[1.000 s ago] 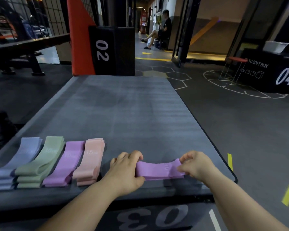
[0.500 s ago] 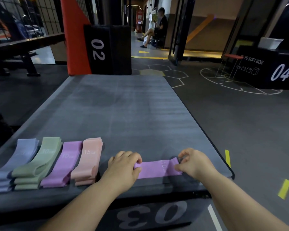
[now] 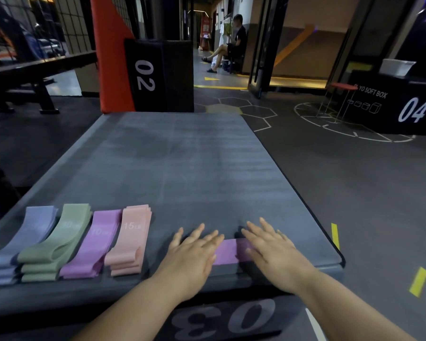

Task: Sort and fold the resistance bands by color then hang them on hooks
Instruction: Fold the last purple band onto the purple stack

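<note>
While the left grip (image 3: 194, 254) and the right grip (image 3: 273, 252) lie palm-down on the counter (image 3: 194, 168), a single purple band (image 3: 228, 252) sits flat under and between them.

Left grip: fingers straight and slightly spread, pointing away from the wearer. It covers the band's left end. Nothing is curled round anything; it presses and does not pinch.

Right grip: fingers straight, angled forward and toward the left grip. It covers the band's right end, also flat, with no hold taken.

Band: only the middle stretch shows in the gap between the two grips. It runs crosswise, close to the counter's near edge.

Left of the left grip there are four folded stacks in a row, side by side, running lengthwise away from the wearer:
- pink stack (image 3: 130, 239), marked "15 LB", nearest the left grip but not touching it
- purple stack (image 3: 96, 244), next out
- green stack (image 3: 57, 242), after that
- blue-grey stack (image 3: 22, 242), farthest from the grip, at the counter's left edge

Below both grips, the counter's front face carries a large "03" (image 3: 221, 321), upside down from this view.

Right of the right grip, down on the floor, are two yellow tape marks (image 3: 418, 281).

Well beyond the grips, past the counter's far end, a black box marked "02" (image 3: 158, 77) stands beside an orange pad (image 3: 108, 57). Farther right is a black box marked "04" (image 3: 403, 104) with a white tub (image 3: 397, 66) on top. A seated person (image 3: 231, 43) is in the corridor behind.
</note>
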